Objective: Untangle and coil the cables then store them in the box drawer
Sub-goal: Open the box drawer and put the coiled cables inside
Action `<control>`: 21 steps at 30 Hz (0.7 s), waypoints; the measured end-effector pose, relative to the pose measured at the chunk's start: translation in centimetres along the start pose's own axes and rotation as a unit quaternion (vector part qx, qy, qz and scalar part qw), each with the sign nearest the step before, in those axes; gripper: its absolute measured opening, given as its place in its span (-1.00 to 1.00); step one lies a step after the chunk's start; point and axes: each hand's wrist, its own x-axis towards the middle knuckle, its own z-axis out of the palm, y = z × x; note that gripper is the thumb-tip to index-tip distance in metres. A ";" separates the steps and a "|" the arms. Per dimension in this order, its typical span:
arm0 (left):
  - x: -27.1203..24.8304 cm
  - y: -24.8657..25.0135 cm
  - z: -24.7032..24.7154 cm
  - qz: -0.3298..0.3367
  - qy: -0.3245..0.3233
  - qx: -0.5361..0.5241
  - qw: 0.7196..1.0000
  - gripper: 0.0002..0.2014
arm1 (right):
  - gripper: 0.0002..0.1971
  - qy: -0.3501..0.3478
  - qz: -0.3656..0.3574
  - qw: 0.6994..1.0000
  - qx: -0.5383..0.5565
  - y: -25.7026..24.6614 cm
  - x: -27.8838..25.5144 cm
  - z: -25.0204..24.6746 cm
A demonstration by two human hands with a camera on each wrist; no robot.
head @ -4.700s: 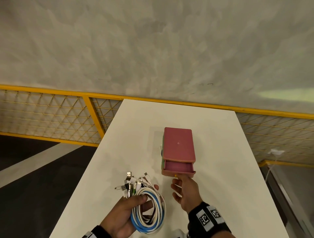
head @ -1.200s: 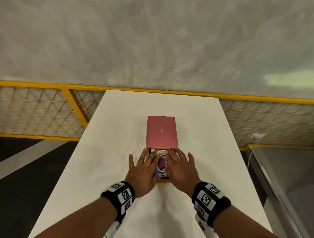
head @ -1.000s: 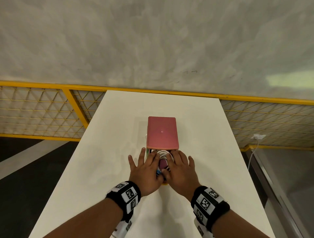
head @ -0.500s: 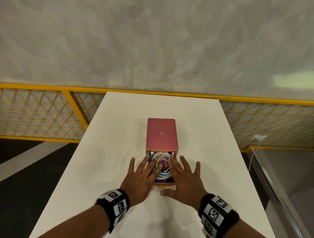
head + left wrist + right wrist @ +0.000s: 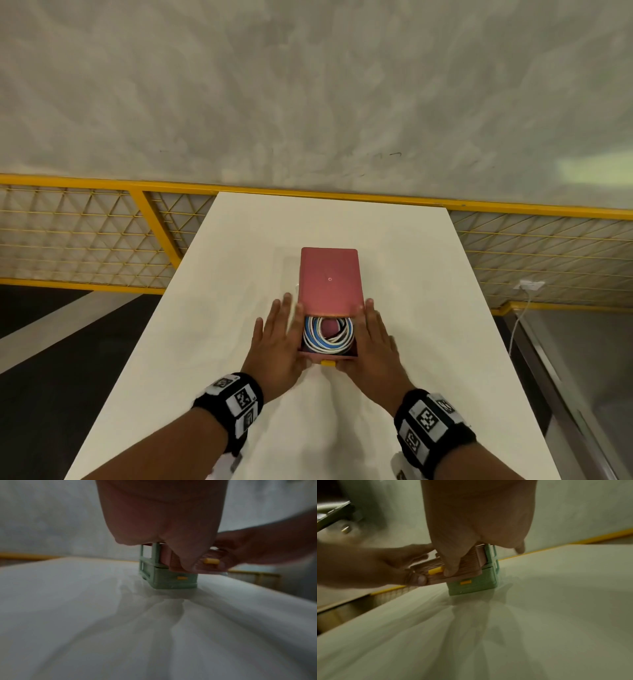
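Note:
A small box (image 5: 330, 279) with a pink top stands mid-table over a green lower drawer (image 5: 171, 580). Its pink upper drawer (image 5: 342, 357) is part-way out and holds the coiled white and blue cables (image 5: 327, 334). My left hand (image 5: 277, 339) lies flat along the drawer's left side, fingers straight. My right hand (image 5: 373, 339) mirrors it on the right side. In the wrist views both thumbs (image 5: 419, 580) press on the drawer front, on either side of its yellow handle (image 5: 435, 570). Neither hand holds a cable.
The white table (image 5: 428, 274) runs away from me to a yellow-framed mesh railing (image 5: 85, 240) and a grey wall. The floor drops off along both long edges. A white plug and cord (image 5: 529, 286) hang on the right railing.
My fingers have left the coil inside the drawer and spread to the drawer's two sides. The drawer has slid a little way into the box. Earlier my left hand carried the coil.

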 end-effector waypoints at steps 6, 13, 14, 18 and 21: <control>0.6 -0.9 0.1 -0.128 -0.056 -0.328 0.934 0.26 | -0.12 -0.036 0.040 0.958 0.282 1.3 0.0 -1.5; 2.5 -0.5 1.3 -0.106 0.007 -0.379 0.919 -0.17 | -0.34 0.032 0.076 0.957 0.277 1.9 2.1 -1.1; 2.7 -0.4 1.4 -0.108 0.029 -0.372 0.922 -0.27 | -0.38 0.042 0.078 0.959 0.268 1.6 2.5 -1.0; 3.6 -0.1 1.2 -0.151 0.091 -0.340 0.924 -0.55 | -0.59 0.089 0.101 0.961 0.242 1.3 3.9 0.3; 4.2 0.0 1.5 -0.194 0.105 -0.342 0.913 -0.65 | -0.70 0.126 0.122 0.958 0.228 0.8 4.5 0.8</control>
